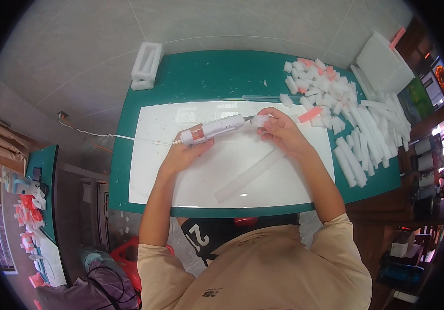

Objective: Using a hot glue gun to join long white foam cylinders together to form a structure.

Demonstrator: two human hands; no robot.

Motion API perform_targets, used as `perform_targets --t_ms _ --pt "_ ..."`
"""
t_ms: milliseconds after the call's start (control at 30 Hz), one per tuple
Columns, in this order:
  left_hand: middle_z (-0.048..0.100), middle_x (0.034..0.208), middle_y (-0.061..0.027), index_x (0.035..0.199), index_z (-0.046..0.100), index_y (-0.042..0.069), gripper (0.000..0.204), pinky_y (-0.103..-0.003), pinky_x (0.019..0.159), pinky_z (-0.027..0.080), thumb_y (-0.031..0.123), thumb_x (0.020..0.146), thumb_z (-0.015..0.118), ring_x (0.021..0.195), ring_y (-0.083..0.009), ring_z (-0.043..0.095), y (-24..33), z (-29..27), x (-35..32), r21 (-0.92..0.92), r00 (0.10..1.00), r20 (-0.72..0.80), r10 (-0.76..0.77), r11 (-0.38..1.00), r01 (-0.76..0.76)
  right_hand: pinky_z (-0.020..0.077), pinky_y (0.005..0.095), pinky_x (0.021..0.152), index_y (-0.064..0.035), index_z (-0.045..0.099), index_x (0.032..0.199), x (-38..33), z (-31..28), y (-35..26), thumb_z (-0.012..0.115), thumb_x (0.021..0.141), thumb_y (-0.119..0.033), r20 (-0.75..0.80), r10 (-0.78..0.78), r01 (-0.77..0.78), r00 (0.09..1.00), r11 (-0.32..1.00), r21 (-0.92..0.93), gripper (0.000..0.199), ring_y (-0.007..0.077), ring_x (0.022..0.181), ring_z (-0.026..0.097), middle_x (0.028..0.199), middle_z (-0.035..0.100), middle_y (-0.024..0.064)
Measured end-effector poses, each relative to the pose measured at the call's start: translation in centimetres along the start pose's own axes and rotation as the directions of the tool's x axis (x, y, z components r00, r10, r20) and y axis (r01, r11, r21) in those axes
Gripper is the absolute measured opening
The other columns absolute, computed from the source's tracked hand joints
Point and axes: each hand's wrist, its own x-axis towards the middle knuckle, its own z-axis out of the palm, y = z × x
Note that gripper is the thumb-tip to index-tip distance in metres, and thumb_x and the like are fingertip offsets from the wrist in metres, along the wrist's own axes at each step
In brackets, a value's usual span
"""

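My left hand (pixel 186 150) is closed around a white hot glue gun (pixel 223 125), whose tip points right. A white cord (pixel 134 138) trails from its rear toward the wall. My right hand (pixel 284 132) pinches a small white foam piece (pixel 259 121) right at the gun's tip; whether tip and foam touch I cannot tell. Both hands are above a glossy white board (pixel 196 181). A flat, pale foam strip (pixel 247 175) lies slanted on the board below my right hand.
The board rests on a green table (pixel 206 72). A heap of white and pink foam bits (pixel 320 88) lies at the far right, with long foam strips (pixel 364 139) nearer. A hollow white foam frame (pixel 147 64) stands far left. Foam slabs (pixel 385 67) stand at the right corner.
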Motion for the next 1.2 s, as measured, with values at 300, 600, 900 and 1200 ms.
perform_targets --t_ms 300,600,900,1200 --pt "0.058 0.076 0.0006 0.096 0.065 0.003 0.019 -0.025 0.064 0.041 0.018 0.085 0.068 0.07 -0.0086 0.051 0.0 0.1 0.0 0.031 1.0 -0.007 0.014 0.999 -0.014 0.0485 0.0276 0.082 -0.0068 0.05 0.124 0.0 0.0 0.4 0.061 0.095 -0.018 0.017 0.012 -0.013 1.0 0.997 0.079 0.033 0.0147 0.095 0.06 0.108 0.061 0.006" --pt "0.055 0.075 0.0002 0.09 0.061 0.003 0.015 -0.026 0.066 0.041 0.014 0.083 0.067 0.072 -0.0093 0.048 0.4 0.3 -0.2 0.096 1.0 -0.023 0.021 0.995 -0.019 0.0502 0.0299 0.083 -0.0049 0.048 0.126 0.2 -0.4 0.6 0.062 0.095 -0.02 0.031 0.014 -0.019 0.999 0.99 0.142 0.037 0.0168 0.096 0.059 0.118 0.06 0.0123" --pt "0.052 0.074 -0.0047 0.085 0.056 0.002 0.012 -0.029 0.068 0.041 0.009 0.081 0.066 0.072 -0.0136 0.048 0.1 0.4 0.1 0.243 0.987 -0.008 0.158 0.958 -0.151 0.0494 0.0283 0.081 -0.0059 0.049 0.123 0.4 -0.2 1.1 0.063 0.094 -0.02 -0.016 0.013 -0.01 1.0 0.986 0.164 0.035 0.015 0.093 0.059 0.115 0.061 0.0097" --pt "0.056 0.078 -0.0112 0.087 0.056 0.002 0.013 -0.032 0.069 0.043 0.007 0.08 0.065 0.073 -0.0236 0.055 0.9 0.8 0.0 0.312 0.976 0.011 0.219 0.926 -0.212 0.0478 0.0264 0.077 -0.0077 0.052 0.119 0.4 -0.4 1.4 0.063 0.094 -0.019 -0.044 -0.013 0.021 0.999 0.985 0.169 0.03 0.0124 0.089 0.059 0.099 0.061 0.0046"
